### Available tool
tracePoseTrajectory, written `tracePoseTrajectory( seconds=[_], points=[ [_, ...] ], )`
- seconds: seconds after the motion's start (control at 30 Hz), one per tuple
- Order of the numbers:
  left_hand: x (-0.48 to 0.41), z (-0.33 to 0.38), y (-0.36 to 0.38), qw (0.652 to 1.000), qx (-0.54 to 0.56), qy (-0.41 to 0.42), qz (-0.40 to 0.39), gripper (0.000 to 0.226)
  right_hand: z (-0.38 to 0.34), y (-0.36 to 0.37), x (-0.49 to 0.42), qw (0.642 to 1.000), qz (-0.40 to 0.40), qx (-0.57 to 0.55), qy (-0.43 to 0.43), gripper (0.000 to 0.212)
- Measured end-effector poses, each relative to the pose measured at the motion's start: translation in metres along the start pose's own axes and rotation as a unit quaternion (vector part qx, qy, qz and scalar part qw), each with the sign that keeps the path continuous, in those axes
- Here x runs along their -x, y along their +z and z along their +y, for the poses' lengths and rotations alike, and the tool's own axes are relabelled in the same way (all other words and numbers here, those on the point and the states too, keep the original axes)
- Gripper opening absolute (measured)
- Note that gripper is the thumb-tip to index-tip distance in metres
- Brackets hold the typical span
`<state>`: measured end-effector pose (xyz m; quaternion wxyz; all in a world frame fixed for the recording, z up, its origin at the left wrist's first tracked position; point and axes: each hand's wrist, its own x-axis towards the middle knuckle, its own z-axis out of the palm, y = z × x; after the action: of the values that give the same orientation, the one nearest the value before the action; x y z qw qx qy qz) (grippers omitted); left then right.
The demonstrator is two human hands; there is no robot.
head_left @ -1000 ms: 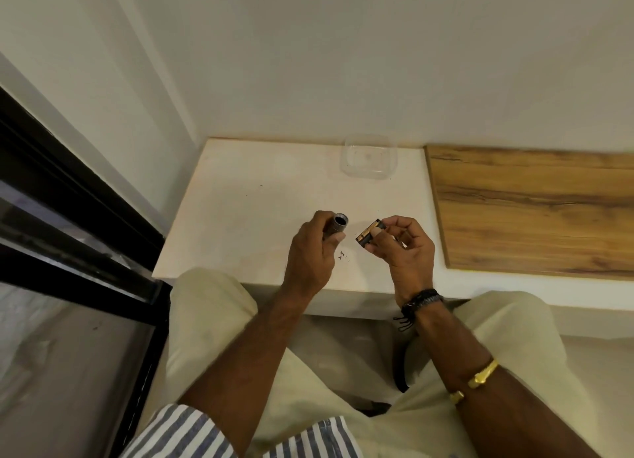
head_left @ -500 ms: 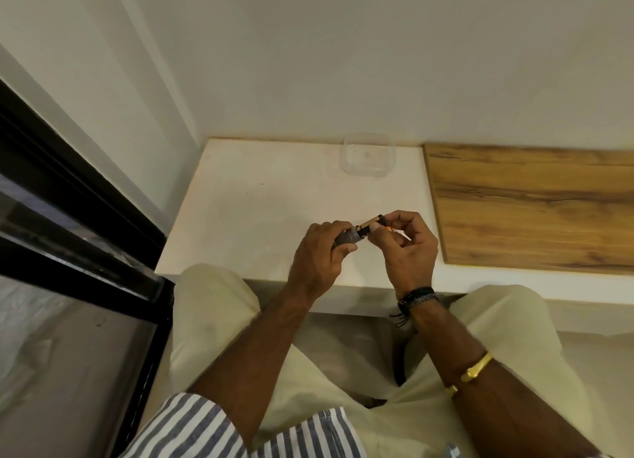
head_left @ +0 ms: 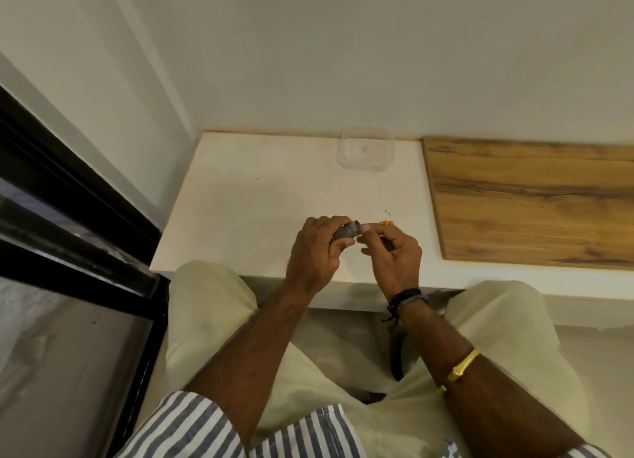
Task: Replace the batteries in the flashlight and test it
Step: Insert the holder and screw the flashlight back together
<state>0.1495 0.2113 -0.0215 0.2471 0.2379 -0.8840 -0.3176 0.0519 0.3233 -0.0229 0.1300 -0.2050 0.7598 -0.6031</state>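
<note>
My left hand [head_left: 317, 252] grips the grey flashlight body [head_left: 346, 232] over the white counter [head_left: 247, 210], with its open end turned to the right. My right hand [head_left: 394, 252] pinches the battery [head_left: 386, 222] right at that open end. My fingers hide most of the battery, and only its orange tip shows behind them. How far the battery sits inside the tube cannot be seen.
A clear plastic container [head_left: 365, 149] stands at the back of the counter by the wall. A wooden board [head_left: 531, 200] lies on the right. A black-framed glass door [head_left: 68, 200] runs along the left. My knees sit under the counter's front edge.
My right hand brought the battery leftward to the flashlight's open end and pushed it further in. The two hands have closed together, and less of the battery shows now.
</note>
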Motion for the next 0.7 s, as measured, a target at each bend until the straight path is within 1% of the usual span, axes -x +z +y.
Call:
tracePoseTrajectory(
  seconds=[0.1, 0.2, 0.33, 0.5, 0.6, 0.7],
  points=[
    [-0.001, -0.001, -0.001, 1.000, 0.002, -0.019, -0.002, 0.031, 0.006, -0.012, -0.014, 0.998, 0.048, -0.010, 0.040, 0.008],
    [-0.001, -0.003, 0.000, 0.999, 0.007, -0.039, -0.007, 0.029, 0.018, -0.024, -0.029, 0.995, 0.058, 0.039, 0.067, 0.009],
    [-0.003, -0.005, 0.002, 0.998, 0.005, -0.062, -0.010, 0.030, 0.031, -0.025, -0.041, 0.986, 0.033, 0.154, 0.047, 0.011],
    [-0.003, -0.008, 0.006, 0.998, 0.005, -0.062, -0.012, 0.031, 0.041, -0.019, -0.050, 0.951, -0.020, 0.308, 0.016, 0.027],
    [-0.004, -0.010, 0.008, 0.998, 0.005, -0.064, -0.015, 0.032, 0.044, -0.015, -0.055, 0.933, -0.051, 0.357, 0.020, 0.035],
    [-0.005, -0.011, 0.010, 0.998, 0.008, -0.066, -0.018, 0.031, 0.046, -0.014, -0.057, 0.918, -0.066, 0.390, 0.023, 0.035]
  ],
)
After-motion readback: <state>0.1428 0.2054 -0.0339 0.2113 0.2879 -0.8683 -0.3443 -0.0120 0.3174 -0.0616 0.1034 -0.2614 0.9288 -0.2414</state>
